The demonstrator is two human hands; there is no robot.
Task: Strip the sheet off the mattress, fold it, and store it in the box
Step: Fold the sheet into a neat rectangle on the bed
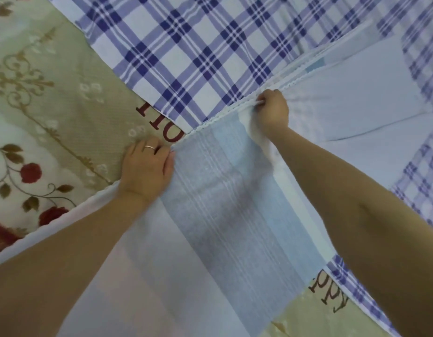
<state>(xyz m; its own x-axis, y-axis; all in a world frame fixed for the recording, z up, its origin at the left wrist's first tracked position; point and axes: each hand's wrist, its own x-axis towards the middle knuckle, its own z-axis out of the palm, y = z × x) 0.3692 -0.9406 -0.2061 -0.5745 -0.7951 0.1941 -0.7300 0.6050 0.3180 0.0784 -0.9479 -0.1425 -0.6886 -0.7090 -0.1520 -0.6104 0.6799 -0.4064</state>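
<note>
A blue-and-white plaid sheet (pixel 186 52) lies spread over the mattress (pixel 47 93), whose beige cover shows gold scrolls, red roses and red lettering. Part of the sheet is turned over, so its pale reverse side (pixel 222 203) faces up in the middle. My left hand (pixel 147 166), a ring on one finger, holds the corner of this folded part against the mattress, thumb on the cloth. My right hand (pixel 272 111) grips the stitched hem farther along the same edge, fingers curled round the bunched cloth. No box is in view.
The bare mattress shows at the left and again in a small patch (pixel 315 310) at the bottom. More folds of the sheet (pixel 371 93) lie at the right.
</note>
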